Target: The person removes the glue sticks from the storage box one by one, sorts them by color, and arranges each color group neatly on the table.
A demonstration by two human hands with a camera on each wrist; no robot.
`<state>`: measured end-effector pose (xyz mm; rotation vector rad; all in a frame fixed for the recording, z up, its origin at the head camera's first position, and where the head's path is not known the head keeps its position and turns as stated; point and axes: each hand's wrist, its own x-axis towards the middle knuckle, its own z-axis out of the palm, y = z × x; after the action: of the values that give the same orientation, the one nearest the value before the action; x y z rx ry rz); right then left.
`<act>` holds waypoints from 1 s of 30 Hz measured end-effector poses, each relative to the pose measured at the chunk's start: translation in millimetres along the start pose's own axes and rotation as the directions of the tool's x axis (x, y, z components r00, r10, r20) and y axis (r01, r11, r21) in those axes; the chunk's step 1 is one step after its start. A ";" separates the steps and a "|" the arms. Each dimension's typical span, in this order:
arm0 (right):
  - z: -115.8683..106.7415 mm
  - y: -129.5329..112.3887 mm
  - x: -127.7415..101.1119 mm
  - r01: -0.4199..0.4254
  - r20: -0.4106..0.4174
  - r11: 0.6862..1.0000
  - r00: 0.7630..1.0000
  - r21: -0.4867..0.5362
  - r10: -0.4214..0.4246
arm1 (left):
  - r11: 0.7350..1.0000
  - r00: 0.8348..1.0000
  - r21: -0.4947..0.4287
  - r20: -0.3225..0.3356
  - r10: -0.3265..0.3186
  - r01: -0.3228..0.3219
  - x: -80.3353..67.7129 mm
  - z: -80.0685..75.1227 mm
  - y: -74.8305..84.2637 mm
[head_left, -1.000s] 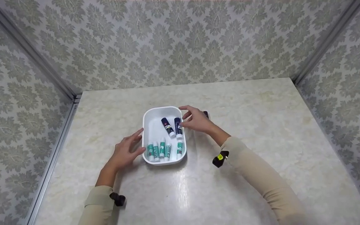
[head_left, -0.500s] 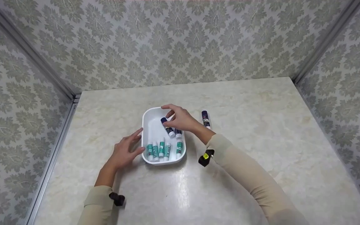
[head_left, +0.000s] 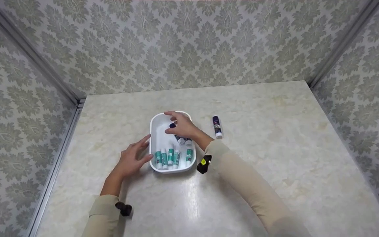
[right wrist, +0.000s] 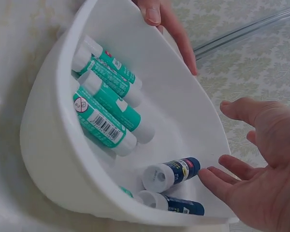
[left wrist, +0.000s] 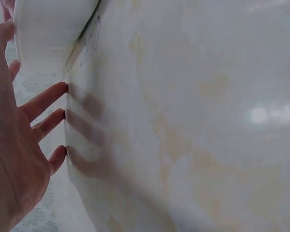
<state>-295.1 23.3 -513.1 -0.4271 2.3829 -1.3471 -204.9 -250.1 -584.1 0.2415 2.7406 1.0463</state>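
Left hand (head_left: 131, 160) rests on the worktop (head_left: 275, 138) at the tray's left side, fingers (left wrist: 43, 100) spread and straight, tips against the worktop; thumb touches the tray (head_left: 158, 122) wall. It holds nothing. The tray is white, near worktop centre. Four green sticks (head_left: 171, 157) lie side by side at its near end, white caps pointing away from the person. Two blue sticks (right wrist: 171, 174) lie further back in the tray, roughly parallel, just beside each other. Right hand (head_left: 179, 126) reaches into the tray over the blue sticks, fingers relaxed and open; in the right wrist view one fingertip (right wrist: 205, 178) touches the blue end of the upper stick, nothing gripped. A third blue stick (head_left: 217, 126) lies on the worktop right of the tray, apart from it, white cap toward the person.
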 end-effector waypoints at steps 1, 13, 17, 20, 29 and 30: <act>1.7 1.0 1.0 0.002 -0.003 1.000 1.000 0.005 -0.002 | 1.000 1.000 0.000 0.000 0.001 -0.001 0.3 0.0 -0.3; 15.0 11.4 8.6 0.002 -0.059 1.000 0.998 0.019 0.000 | 0.999 0.999 0.023 -0.014 0.034 -0.033 1.9 -4.1 1.2; 20.3 13.7 10.0 -0.003 -0.065 1.000 0.998 0.019 0.005 | 0.999 0.999 0.025 -0.010 0.033 -0.033 0.6 -4.2 0.9; 24.9 15.9 11.1 -0.001 -0.078 1.000 0.997 0.002 0.001 | 1.000 1.000 0.018 0.001 0.025 -0.025 -0.3 -3.3 0.1; 35.4 16.2 8.8 -0.035 -0.061 0.999 0.998 -0.016 0.034 | 1.000 1.000 0.002 -0.001 0.017 -0.017 -1.4 -0.8 -1.9; 36.4 16.2 8.3 -0.041 -0.061 0.999 0.997 -0.028 0.039 | 1.000 1.000 0.001 -0.002 0.015 -0.015 -1.5 -0.7 -1.6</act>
<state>-287.0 0.4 -545.7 -0.3494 2.4491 -1.3266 -203.8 -252.0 -584.4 0.2620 2.7452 1.0490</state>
